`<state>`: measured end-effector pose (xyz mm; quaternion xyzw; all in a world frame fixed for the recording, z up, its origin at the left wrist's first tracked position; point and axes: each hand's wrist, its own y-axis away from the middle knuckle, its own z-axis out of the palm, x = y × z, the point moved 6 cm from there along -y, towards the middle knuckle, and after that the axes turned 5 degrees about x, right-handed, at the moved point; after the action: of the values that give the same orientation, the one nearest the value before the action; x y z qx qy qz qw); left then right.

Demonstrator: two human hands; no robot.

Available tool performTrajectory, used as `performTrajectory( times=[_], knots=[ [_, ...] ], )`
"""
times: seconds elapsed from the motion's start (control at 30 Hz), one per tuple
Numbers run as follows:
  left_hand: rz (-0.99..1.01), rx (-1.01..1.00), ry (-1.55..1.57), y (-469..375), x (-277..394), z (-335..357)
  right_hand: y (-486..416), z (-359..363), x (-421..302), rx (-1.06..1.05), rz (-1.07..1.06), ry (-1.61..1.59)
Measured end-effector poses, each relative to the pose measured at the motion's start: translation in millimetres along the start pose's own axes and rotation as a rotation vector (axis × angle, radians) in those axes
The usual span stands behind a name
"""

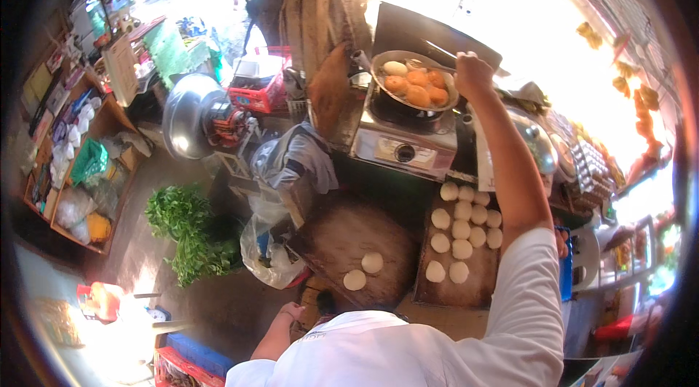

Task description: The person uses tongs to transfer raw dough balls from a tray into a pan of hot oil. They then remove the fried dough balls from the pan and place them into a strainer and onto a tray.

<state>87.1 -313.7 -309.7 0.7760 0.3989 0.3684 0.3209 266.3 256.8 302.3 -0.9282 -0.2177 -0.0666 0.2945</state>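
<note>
My right hand is raised at the side of a wide frying pan and grips a thin metal cooking utensil. Several orange-brown fried dough balls and a paler ball lie in the pan. Beneath the pan is a gas stove with a dark knob on its front. My left hand hangs low by my body, apart from the stove, its fingers partly hidden. Two pale dough rounds sit on a wooden board. Several more dough rounds rest on another board.
Bunched leafy greens and a plastic bag are left of the boards. A grey cloth drapes beside a large metal bowl-shaped part. Egg trays and a blue crate stand on the right. A wooden post rises behind.
</note>
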Motion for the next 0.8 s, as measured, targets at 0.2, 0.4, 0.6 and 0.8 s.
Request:
performTrajectory(
  times=[0.2, 0.4, 0.6, 0.8],
  knots=[
    [-0.008, 0.021, -0.059, 8, -20, 23, -5, 24, -3, -0.033, -0.033, -0.042],
    [-0.095, -0.065, -0.012, 27, -17, 37, -4, 45, -32, 0.010, -0.179, 0.022],
    [-0.077, -0.017, 0.026, 13, -19, 52, -1, 67, -49, 0.102, -0.257, 0.029],
    [-0.092, -0.021, 0.016, 22, -15, 51, 1, 102, -62, 0.168, -0.292, 0.183]
  ],
)
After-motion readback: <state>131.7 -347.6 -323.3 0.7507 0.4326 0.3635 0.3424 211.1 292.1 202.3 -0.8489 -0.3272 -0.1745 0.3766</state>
